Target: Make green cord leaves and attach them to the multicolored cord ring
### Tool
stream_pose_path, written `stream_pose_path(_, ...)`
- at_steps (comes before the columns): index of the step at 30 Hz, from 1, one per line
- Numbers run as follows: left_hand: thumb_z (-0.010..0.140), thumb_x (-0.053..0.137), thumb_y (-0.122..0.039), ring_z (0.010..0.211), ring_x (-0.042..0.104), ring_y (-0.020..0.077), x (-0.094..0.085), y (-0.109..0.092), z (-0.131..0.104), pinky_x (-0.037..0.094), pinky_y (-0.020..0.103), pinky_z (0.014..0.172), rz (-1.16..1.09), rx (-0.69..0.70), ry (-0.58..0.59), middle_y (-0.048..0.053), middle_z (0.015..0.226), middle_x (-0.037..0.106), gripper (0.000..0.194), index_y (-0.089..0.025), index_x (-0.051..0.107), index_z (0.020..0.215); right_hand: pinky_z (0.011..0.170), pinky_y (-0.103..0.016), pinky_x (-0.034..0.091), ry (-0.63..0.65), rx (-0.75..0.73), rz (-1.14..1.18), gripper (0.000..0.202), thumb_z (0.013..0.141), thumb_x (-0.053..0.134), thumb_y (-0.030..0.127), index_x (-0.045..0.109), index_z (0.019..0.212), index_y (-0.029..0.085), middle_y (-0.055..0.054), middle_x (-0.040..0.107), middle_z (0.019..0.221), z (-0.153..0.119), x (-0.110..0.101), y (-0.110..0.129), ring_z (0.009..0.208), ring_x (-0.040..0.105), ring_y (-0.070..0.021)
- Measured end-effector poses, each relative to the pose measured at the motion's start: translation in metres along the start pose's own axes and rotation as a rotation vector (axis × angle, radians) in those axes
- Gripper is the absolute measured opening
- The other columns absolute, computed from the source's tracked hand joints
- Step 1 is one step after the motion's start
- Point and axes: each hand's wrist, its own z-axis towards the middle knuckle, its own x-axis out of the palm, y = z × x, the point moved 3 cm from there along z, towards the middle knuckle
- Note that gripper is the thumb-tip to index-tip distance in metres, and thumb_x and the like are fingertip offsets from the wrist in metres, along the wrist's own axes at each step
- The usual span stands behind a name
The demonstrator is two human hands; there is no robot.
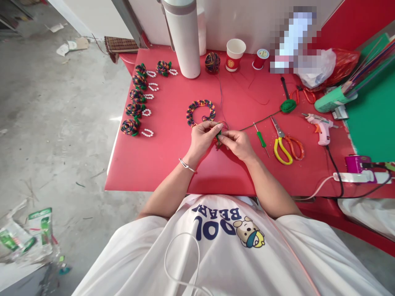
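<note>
Near the front middle of the red table [148,164], my left hand [203,137] and my right hand [237,144] meet, both with fingers pinched on a small piece of green yarn work [218,140]. Its finer detail is hidden by the fingers. A green strand runs from there to a green yarn ball [288,105] on the right. Just behind my left hand lies a curved multicoloured crocheted strip [201,103]. A green-handled crochet hook [261,139] and scissors with yellow and orange handles [286,148] rest to the right of my right hand.
Several yarn flowers [134,109] with white bead loops line the left side. At the back stand a white bottle [185,41], multicoloured yarn ball [212,63], paper cup [235,55] and thread spool [261,58]. A pink glue gun [322,128] and power strip [354,176] lie right.
</note>
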Motion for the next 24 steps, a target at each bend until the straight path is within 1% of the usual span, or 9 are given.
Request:
stream_pose_path(3, 0.079, 0.088, -0.047, 0.046, 0.040, 0.0054, 0.000, 0.000, -0.001, 0.033, 0.022, 0.045, -0.011, -0.028, -0.034, -0.004, 0.050, 0.049, 0.048, -0.017, 0.060, 0.056, 0.056, -0.028, 0.044, 0.019, 0.015, 0.000, 0.037, 0.084, 0.076, 0.056, 0.075, 0.073, 0.020, 0.000, 0.070, 0.063, 0.000, 0.002, 0.000, 0.054, 0.056, -0.0115)
stream_pose_path(6, 0.079, 0.086, -0.057, 0.044, 0.036, 0.0055, 0.000, 0.003, 0.000, 0.029, 0.023, 0.044, -0.017, -0.025, -0.032, -0.004, 0.048, 0.044, 0.058, -0.018, 0.053, 0.053, 0.051, -0.026, 0.040, 0.012, 0.033, 0.057, 0.033, 0.081, 0.076, 0.052, 0.075, 0.073, 0.020, 0.000, 0.072, 0.063, 0.003, 0.002, -0.006, 0.051, 0.051, -0.0100)
stream_pose_path(9, 0.079, 0.080, -0.072, 0.042, 0.040, 0.0069, 0.000, 0.009, 0.001, 0.029, 0.024, 0.042, -0.025, -0.071, 0.023, -0.004, 0.048, 0.045, 0.060, -0.018, 0.059, 0.060, 0.048, -0.025, 0.038, 0.001, 0.046, 0.123, 0.030, 0.079, 0.078, 0.049, 0.076, 0.074, 0.020, 0.000, 0.073, 0.063, 0.005, 0.001, -0.011, 0.048, 0.049, -0.0092)
stream_pose_path(12, 0.085, 0.065, -0.081, 0.038, 0.038, 0.0081, -0.002, 0.013, 0.003, 0.023, 0.024, 0.039, -0.046, -0.184, 0.040, -0.002, 0.047, 0.047, 0.064, -0.018, 0.070, 0.073, 0.047, -0.024, 0.036, -0.026, 0.058, 0.177, 0.027, 0.077, 0.080, 0.047, 0.076, 0.075, 0.020, 0.001, 0.072, 0.061, 0.007, 0.000, -0.014, 0.046, 0.047, -0.0080)
stream_pose_path(15, 0.085, 0.070, -0.067, 0.040, 0.041, 0.0083, -0.004, 0.010, 0.002, 0.018, 0.023, 0.037, -0.097, -0.213, 0.064, 0.000, 0.052, 0.053, 0.050, -0.017, 0.073, 0.080, 0.046, -0.024, 0.036, -0.049, 0.061, 0.187, 0.028, 0.077, 0.079, 0.048, 0.076, 0.075, 0.020, 0.001, 0.073, 0.061, 0.007, -0.002, -0.015, 0.046, 0.046, -0.0080)
stream_pose_path(17, 0.078, 0.078, -0.046, 0.043, 0.044, 0.0082, -0.004, 0.006, 0.001, 0.019, 0.022, 0.037, -0.116, -0.205, 0.121, 0.000, 0.055, 0.056, 0.031, -0.016, 0.073, 0.081, 0.046, -0.024, 0.037, -0.060, 0.059, 0.177, 0.029, 0.078, 0.078, 0.050, 0.077, 0.075, 0.020, 0.000, 0.073, 0.063, 0.008, -0.003, -0.017, 0.047, 0.047, -0.0085)
stream_pose_path(19, 0.069, 0.080, -0.032, 0.044, 0.045, 0.0081, -0.003, 0.004, -0.001, 0.020, 0.020, 0.038, -0.108, -0.232, 0.171, -0.001, 0.055, 0.056, 0.022, -0.016, 0.072, 0.083, 0.046, -0.024, 0.037, -0.067, 0.059, 0.169, 0.031, 0.079, 0.078, 0.051, 0.077, 0.074, 0.020, 0.000, 0.074, 0.063, 0.008, -0.005, -0.018, 0.048, 0.049, -0.0088)
stream_pose_path(21, 0.065, 0.082, -0.028, 0.043, 0.046, 0.0083, -0.001, 0.003, -0.002, 0.021, 0.020, 0.037, -0.095, -0.262, 0.188, -0.002, 0.053, 0.055, 0.024, -0.017, 0.071, 0.083, 0.047, -0.024, 0.038, -0.065, 0.059, 0.174, 0.031, 0.079, 0.077, 0.051, 0.076, 0.073, 0.020, 0.000, 0.074, 0.064, 0.008, -0.005, -0.019, 0.048, 0.050, -0.0087)
stream_pose_path(24, 0.063, 0.089, -0.033, 0.041, 0.045, 0.0067, 0.001, 0.001, -0.003, 0.023, 0.020, 0.037, -0.103, -0.241, 0.141, -0.004, 0.052, 0.054, 0.030, -0.017, 0.070, 0.079, 0.047, -0.023, 0.038, -0.029, 0.062, 0.195, 0.031, 0.078, 0.078, 0.051, 0.076, 0.075, 0.020, 0.000, 0.074, 0.063, 0.008, -0.004, -0.017, 0.048, 0.051, -0.0081)
